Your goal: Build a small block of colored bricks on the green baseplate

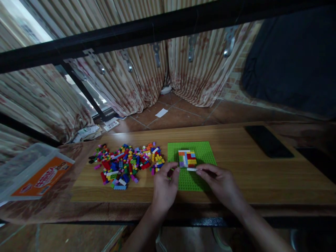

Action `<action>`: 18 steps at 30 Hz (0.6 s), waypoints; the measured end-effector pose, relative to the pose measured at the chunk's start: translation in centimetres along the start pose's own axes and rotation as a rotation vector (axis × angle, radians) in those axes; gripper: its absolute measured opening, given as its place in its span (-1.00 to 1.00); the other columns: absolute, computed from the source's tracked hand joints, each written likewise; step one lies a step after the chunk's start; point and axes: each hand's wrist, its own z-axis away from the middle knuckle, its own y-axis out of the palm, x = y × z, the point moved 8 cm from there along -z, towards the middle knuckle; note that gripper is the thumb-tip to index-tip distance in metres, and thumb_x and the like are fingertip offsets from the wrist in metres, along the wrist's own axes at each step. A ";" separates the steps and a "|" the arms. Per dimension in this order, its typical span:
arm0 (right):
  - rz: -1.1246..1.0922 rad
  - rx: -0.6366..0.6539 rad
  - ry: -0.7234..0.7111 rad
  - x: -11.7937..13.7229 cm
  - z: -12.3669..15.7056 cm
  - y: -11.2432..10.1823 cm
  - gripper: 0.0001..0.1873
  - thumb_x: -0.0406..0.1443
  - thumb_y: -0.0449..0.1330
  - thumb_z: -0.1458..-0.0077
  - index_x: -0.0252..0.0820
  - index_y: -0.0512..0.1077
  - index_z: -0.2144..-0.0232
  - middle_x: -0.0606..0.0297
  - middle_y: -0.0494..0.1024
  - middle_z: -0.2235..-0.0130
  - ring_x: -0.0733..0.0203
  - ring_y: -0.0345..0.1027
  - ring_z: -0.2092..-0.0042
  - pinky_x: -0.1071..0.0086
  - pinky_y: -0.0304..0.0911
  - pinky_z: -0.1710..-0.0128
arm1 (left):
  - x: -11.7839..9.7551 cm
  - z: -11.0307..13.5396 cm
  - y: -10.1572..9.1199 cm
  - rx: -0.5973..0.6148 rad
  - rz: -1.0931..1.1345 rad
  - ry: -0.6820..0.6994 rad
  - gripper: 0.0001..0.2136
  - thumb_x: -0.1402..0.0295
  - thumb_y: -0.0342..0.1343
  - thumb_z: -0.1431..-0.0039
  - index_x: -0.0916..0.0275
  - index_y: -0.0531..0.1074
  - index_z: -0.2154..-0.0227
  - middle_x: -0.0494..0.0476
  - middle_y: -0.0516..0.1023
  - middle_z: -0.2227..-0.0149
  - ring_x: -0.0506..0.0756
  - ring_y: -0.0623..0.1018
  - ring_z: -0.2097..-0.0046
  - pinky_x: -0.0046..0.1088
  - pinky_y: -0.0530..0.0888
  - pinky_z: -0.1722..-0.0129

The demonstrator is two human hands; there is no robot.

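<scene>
A green baseplate lies on the wooden table, with a small multicoloured block of stacked bricks on it. My right hand pinches a thin white brick just in front of that block. My left hand rests at the plate's left edge, fingers curled and its fingertips close to the white brick; what it holds, if anything, is hidden. A loose pile of small coloured bricks spreads to the left of the plate.
A clear plastic box with an orange label sits at the far left. A dark phone lies flat at the back right of the table. Behind are curtains, a tiled floor and a black metal bar overhead.
</scene>
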 end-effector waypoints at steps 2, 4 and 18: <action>-0.036 -0.045 0.010 -0.4 -0.5 0.2 -0.75 -0.08 0.26 -0.02 -0.09 0.58 0.34 0.25 0.63 0.28 0.12 0.48 0.24 0.26 0.36 0.18 | 0.9 -0.8 -0.7 -0.046 0.012 -0.058 -0.81 0.31 0.09 -0.16 0.27 0.49 0.21 0.13 0.58 0.30 0.05 0.53 0.30 -0.46 0.44 0.27; -0.062 -0.081 -0.014 -0.6 -1.1 0.5 -0.77 -0.10 0.28 0.00 -0.10 0.58 0.37 0.26 0.60 0.31 0.13 0.46 0.23 0.25 0.33 0.15 | 1.6 -1.5 -0.7 -0.050 0.030 -0.085 -0.80 0.33 0.10 -0.15 0.29 0.49 0.21 0.14 0.58 0.30 0.05 0.53 0.30 -0.45 0.45 0.27; -0.023 -0.176 -0.060 -0.6 -2.2 0.5 -0.80 -0.12 0.30 0.05 -0.11 0.56 0.46 0.27 0.49 0.35 0.17 0.37 0.26 0.27 0.27 0.22 | 0.7 -2.4 1.2 -0.004 -0.118 -0.056 -0.78 0.29 0.13 -0.13 0.28 0.49 0.20 0.14 0.59 0.33 0.05 0.53 0.35 -0.42 0.45 0.29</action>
